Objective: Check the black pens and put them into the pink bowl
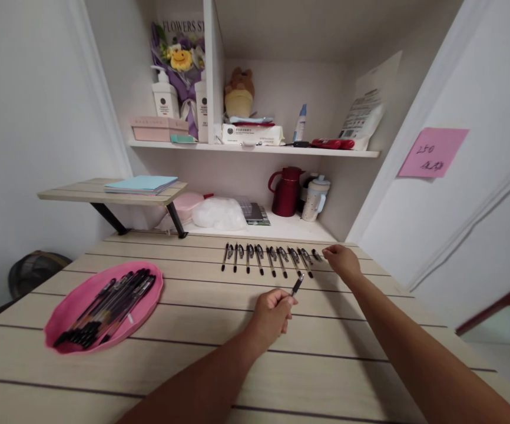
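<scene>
My left hand (271, 312) is closed around a black pen (297, 285), whose tip points up and away over the wooden table (334, 341). My right hand (342, 261) reaches to the far right end of a row of several black pens and caps (268, 258) laid side by side. Its fingers are pinched on a small black pen cap (316, 255) at the end of that row. A pink tray (67, 315) at the left holds several more black pens (109, 303).
A low wooden riser (82, 193) with blue notebooks (141, 184) stands at the back left. Behind the table sit a red jug (287, 191), a cup (314, 198) and a white bag (218, 213). A shelf (325, 152) above carries bottles and boxes. A pink note (433, 152) hangs on the right.
</scene>
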`<action>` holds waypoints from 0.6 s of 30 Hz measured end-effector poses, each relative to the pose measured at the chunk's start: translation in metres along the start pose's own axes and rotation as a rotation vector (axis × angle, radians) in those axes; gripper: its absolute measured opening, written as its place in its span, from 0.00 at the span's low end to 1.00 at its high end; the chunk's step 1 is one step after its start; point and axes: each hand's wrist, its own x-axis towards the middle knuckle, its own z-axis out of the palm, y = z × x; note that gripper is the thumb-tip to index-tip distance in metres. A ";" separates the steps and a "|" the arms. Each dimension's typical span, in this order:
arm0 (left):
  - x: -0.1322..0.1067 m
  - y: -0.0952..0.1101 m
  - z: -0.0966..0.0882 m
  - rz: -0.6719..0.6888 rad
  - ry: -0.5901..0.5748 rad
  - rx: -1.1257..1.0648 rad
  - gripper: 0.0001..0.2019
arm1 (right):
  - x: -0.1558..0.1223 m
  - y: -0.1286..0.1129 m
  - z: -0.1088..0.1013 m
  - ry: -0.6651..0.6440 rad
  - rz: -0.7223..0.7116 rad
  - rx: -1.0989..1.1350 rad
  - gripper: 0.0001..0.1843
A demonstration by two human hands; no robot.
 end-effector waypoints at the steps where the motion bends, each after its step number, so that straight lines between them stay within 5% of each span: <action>1: 0.001 -0.001 0.000 -0.002 0.000 -0.001 0.14 | 0.009 0.003 0.004 0.013 -0.001 -0.038 0.06; 7: 0.005 -0.006 -0.002 -0.024 -0.012 -0.021 0.13 | 0.033 0.012 0.031 0.008 0.036 -0.133 0.04; 11: 0.007 -0.007 -0.003 -0.036 -0.020 -0.037 0.12 | 0.036 0.016 0.027 -0.024 0.097 -0.064 0.06; 18: 0.004 -0.001 -0.001 -0.042 -0.012 -0.050 0.11 | -0.020 0.006 0.003 -0.195 0.022 0.344 0.12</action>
